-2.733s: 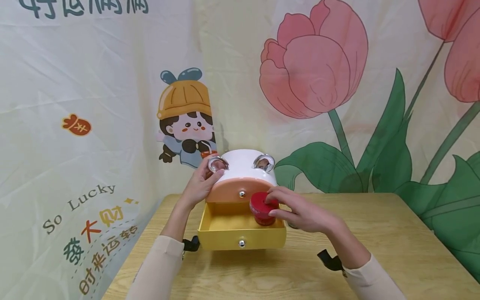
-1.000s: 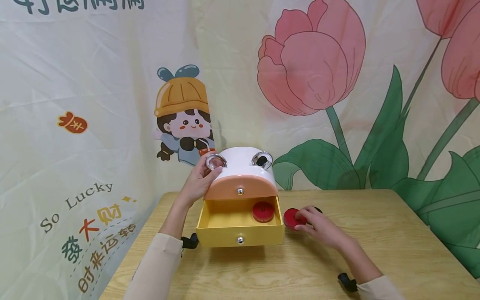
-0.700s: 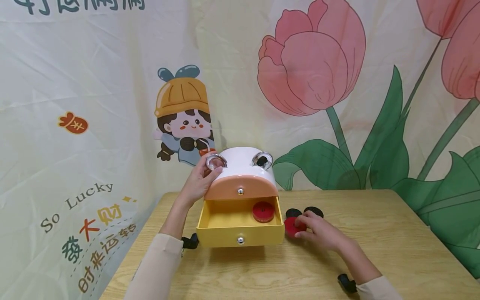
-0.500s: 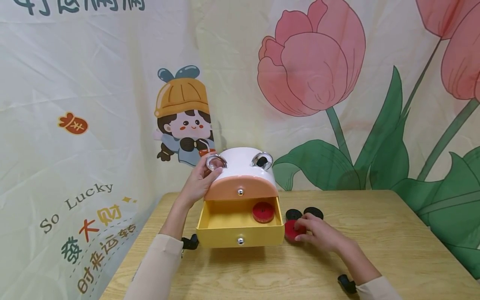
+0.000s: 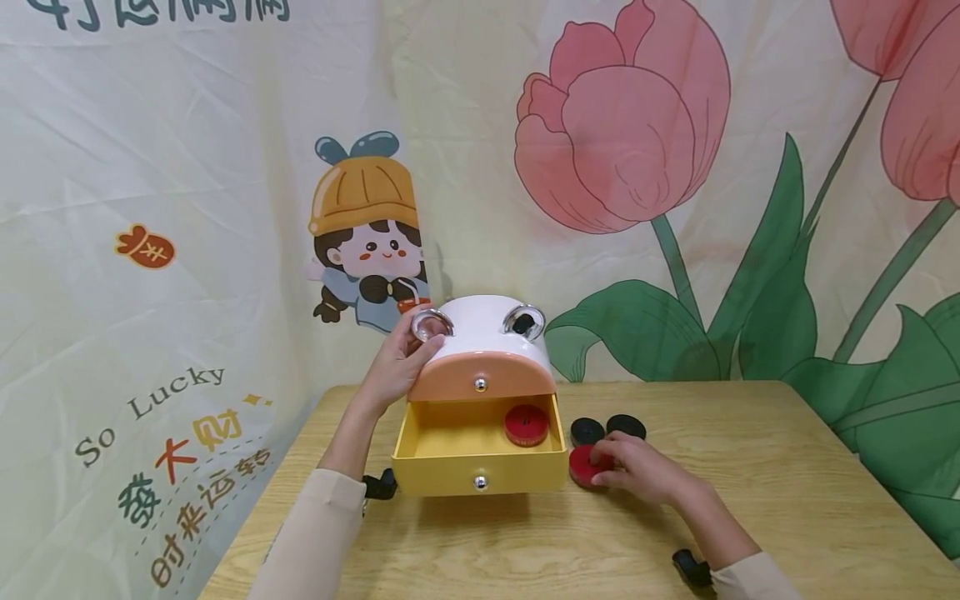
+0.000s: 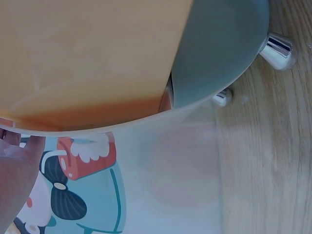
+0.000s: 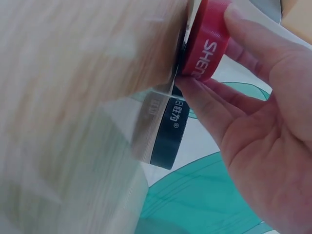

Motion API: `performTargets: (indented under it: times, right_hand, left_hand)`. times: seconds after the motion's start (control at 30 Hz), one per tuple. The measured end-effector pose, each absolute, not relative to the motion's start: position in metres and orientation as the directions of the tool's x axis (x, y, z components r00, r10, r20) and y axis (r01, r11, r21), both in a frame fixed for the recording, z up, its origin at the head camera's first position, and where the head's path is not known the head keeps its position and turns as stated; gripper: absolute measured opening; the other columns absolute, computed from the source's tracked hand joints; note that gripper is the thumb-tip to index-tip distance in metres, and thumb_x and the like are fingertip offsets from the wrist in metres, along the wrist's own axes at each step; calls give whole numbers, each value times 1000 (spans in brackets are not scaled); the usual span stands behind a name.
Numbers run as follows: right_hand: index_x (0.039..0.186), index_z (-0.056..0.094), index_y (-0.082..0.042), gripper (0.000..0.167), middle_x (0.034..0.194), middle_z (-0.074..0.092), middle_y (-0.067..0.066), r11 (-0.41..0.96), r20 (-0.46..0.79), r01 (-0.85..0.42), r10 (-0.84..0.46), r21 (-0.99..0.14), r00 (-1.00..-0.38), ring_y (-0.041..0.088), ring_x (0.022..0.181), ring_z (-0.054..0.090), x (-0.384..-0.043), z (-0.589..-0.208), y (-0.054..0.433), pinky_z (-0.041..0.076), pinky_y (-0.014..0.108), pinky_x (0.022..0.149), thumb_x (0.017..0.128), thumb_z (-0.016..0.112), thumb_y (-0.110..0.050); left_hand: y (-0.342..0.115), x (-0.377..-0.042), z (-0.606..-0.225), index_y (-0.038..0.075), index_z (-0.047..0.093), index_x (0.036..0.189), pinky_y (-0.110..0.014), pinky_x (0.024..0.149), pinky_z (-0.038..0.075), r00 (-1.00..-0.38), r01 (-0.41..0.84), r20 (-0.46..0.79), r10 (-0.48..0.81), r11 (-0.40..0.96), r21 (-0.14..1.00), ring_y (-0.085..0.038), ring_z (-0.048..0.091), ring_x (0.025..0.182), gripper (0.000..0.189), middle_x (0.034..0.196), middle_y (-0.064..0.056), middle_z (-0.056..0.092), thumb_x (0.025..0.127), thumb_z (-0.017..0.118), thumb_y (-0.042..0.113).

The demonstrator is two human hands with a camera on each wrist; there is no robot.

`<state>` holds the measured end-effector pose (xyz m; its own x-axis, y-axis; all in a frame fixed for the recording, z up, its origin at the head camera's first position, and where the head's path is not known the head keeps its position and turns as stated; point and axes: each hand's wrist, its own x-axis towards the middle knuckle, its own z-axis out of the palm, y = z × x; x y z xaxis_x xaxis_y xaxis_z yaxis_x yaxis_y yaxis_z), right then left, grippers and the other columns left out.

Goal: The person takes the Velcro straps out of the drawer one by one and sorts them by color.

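Note:
A toy-like drawer box with a white rounded top and silver ring eyes stands on the table. Its orange upper drawer is closed. The yellow lower drawer is pulled out, with a red roll of electrical tape lying in its right side. My left hand grips the box's upper left side by the ring eye, thumb in front. Right of the drawer, my right hand holds another red tape roll at the tabletop between thumb and fingers; the right wrist view shows the roll's printed edge.
Two black tape rolls, one nearer the box and one farther right, lie just behind the right hand. The wooden table meets a printed cloth backdrop. Black wrist-camera mounts sit at both wrists.
Earlier the right hand held a red roll over the drawer; now one lies inside. On the table, the right hand has drawn another red roll nearer, uncovering the black rolls. The left hand stays put.

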<state>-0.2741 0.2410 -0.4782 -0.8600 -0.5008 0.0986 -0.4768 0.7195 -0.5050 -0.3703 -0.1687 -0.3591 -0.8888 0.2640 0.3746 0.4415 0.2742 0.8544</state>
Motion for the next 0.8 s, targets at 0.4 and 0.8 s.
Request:
performTargets:
  times: [0.4,0.8]
  right_hand:
    - [104,72,-20,18,112,64,1,770,97,-442,-451,-460,-887,19,102,56,-279,-482,239,57,42,90,90,82,-23]
    - [103,71,-16,26,100,69,-5,768,82,-452,-469,-454,-879,16,91,59,-282,-481,237,53,31,80,85,87,-25]
  left_hand:
    - [-170,-371,-359,24,36,158,-35,105,52,-889,441,373,265,278,853,-29,60,120,68,139,-6,58,101,67,44]
    - [-168,-370,-358,26,37,157,-51,113,46,-887,446,379,265,274,852,-29,59,122,66,139,-5,57,101,67,44]
